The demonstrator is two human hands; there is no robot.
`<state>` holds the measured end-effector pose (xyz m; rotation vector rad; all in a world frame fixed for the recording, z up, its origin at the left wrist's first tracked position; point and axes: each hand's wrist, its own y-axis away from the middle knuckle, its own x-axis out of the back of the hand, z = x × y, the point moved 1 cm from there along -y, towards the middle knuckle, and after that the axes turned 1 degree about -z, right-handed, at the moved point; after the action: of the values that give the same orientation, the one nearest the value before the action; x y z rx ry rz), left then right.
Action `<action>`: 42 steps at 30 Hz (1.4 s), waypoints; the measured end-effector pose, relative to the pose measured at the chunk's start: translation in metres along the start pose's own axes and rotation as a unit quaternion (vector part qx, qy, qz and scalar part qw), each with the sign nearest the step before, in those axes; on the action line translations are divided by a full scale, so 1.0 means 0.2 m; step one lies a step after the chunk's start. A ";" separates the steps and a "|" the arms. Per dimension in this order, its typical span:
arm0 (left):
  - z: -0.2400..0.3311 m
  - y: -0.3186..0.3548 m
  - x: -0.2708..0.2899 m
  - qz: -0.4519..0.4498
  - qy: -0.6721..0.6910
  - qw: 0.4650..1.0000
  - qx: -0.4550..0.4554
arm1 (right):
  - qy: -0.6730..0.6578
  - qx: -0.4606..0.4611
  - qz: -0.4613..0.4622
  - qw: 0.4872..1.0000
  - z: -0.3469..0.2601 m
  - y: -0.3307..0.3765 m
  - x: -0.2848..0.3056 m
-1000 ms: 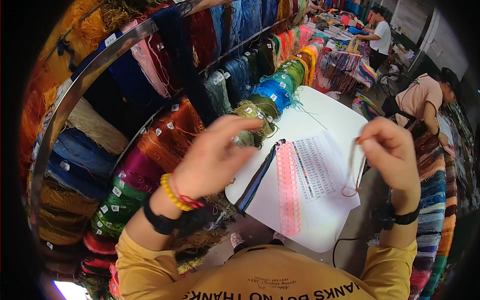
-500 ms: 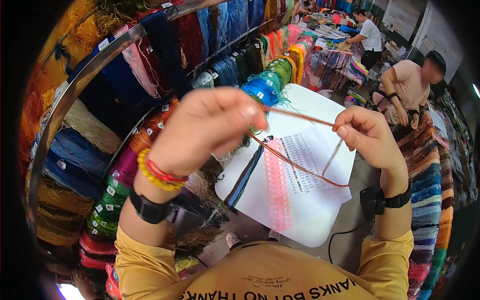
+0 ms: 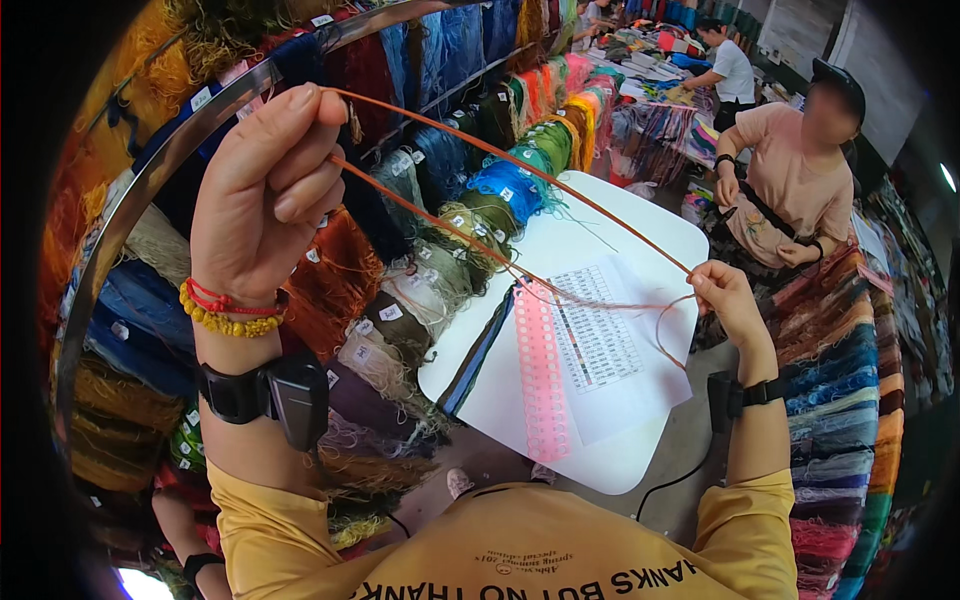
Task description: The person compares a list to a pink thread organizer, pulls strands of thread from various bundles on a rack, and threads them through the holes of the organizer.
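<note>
My left hand is raised high at the upper left and pinches two runs of thin orange-brown yarn between thumb and fingers. The yarn stretches tight down to my right hand, which pinches its other end over the white table; a loose loop hangs below that hand. Under the yarn lie a printed paper sheet, a pink perforated strip and a dark striped strip.
Racks of hanging yarn skeins in many colours run along the left behind a metal rail. More skeins hang at the right. A seated person in a beige shirt is beyond the table, another farther back.
My left hand has risen and moved left away from the table, drawing the yarn out long and taut. My right hand has shifted slightly lower and right.
</note>
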<state>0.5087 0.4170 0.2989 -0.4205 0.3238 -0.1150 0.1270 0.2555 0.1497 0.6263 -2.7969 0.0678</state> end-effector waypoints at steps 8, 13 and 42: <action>-0.04 -0.02 -0.01 0.012 -0.012 1.000 0.024 | 0.038 -0.033 0.058 0.997 0.15 0.02 0.11; -0.15 0.01 -0.07 0.050 -0.218 0.972 0.066 | 0.009 -0.030 0.117 0.993 0.23 0.02 0.17; -0.14 -0.22 -0.36 -0.085 -0.078 0.993 0.003 | -0.012 0.108 -0.074 0.991 -0.20 -0.22 -0.37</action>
<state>0.4295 0.3783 0.3134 -0.4481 0.1339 -0.2476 0.2196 0.2504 0.1678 0.8878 -2.7781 0.3391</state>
